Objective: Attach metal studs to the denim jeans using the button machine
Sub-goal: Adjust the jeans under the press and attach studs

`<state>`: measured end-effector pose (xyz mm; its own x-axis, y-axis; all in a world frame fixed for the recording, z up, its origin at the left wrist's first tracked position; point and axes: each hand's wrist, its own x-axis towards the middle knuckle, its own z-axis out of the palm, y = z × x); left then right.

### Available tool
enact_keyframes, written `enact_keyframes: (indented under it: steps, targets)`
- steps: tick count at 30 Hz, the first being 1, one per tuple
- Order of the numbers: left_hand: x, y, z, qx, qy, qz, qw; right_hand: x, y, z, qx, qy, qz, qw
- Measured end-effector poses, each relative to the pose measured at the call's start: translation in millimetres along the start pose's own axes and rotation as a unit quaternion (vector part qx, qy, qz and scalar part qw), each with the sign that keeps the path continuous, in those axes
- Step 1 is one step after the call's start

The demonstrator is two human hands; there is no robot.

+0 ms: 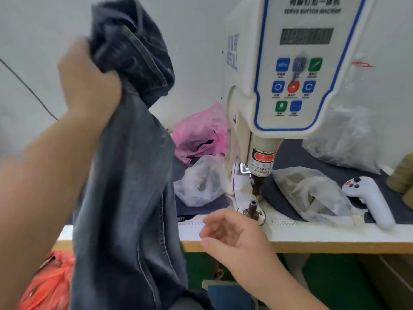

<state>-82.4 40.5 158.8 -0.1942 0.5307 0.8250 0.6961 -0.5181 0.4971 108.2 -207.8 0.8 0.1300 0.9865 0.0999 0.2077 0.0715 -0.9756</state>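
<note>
My left hand (pixel 89 81) grips a bunch of dark grey denim jeans (pixel 129 175) and holds them raised high at the left; the legs hang down past the table edge. My right hand (pixel 232 233) hovers in front of the table with fingers relaxed and loosely spread, holding nothing. It is just left of and below the lower die post (pixel 253 208) of the white servo button machine (pixel 290 86). The machine's punch (pixel 257 184) stands above the post with a gap between them. Loose studs lie inside clear plastic bags (pixel 312 195).
A pink plastic bag (pixel 199 135) and another clear bag (pixel 199 186) sit behind the machine's left side. A white handheld controller (pixel 371 198) lies on the table (pixel 335 236) at right. An orange bag (pixel 49 283) lies on the floor at left.
</note>
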Motion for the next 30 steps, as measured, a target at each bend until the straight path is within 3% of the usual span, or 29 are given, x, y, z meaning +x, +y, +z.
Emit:
enact_keyframes:
  steps: [2,5,7,10,12,13,15,17,19,21,24,30]
  targets:
    - [-17.1,-2.5,20.8,0.001,-0.077,-0.028,0.997,-1.2,2.7,-6.1,0.000,0.002,0.015,1.000]
    - [-69.9,-19.6,60.0,0.018,-0.227,-0.128,0.965,-8.1,10.6,-19.0,-0.024,-0.009,0.035,0.999]
    - [-103.0,-30.6,73.3,0.110,-0.297,-0.138,0.938,-14.3,17.6,-32.3,-0.040,0.002,0.047,0.998]
    - [-138.1,-33.7,83.7,0.221,-0.288,-0.011,0.932,-19.8,29.9,-60.0,-0.061,0.072,0.053,0.994]
    - [-156.1,-26.5,86.2,0.168,-0.249,0.098,0.949,-16.9,37.6,-81.3,-0.083,0.122,0.049,0.988]
    - [-160.2,-21.6,85.7,0.134,-0.272,0.136,0.943,-13.5,41.5,-91.6,-0.095,0.148,0.047,0.983]
    - [-165.3,-10.1,83.9,0.074,-0.432,0.147,0.887,-2.9,50.6,-111.7,-0.116,0.209,0.043,0.970]
    - [-172.7,-1.9,86.8,0.115,-0.557,0.159,0.807,11.4,59.2,-126.8,-0.159,0.255,0.034,0.953]
    - [-177.3,0.4,93.9,0.183,-0.557,0.195,0.786,27.1,66.7,-133.4,-0.219,0.270,0.030,0.937]
    - [-180.6,3.6,101.0,0.229,-0.543,0.187,0.786,40.0,75.3,-132.9,-0.289,0.262,0.042,0.920]
    - [-182.2,13.0,109.7,0.324,-0.546,0.172,0.753,47.5,87.6,-125.4,-0.414,0.261,0.023,0.872]
    - [-183.5,31.2,119.5,0.419,-0.595,0.110,0.677,43.6,90.7,-123.1,-0.437,0.282,0.006,0.854]
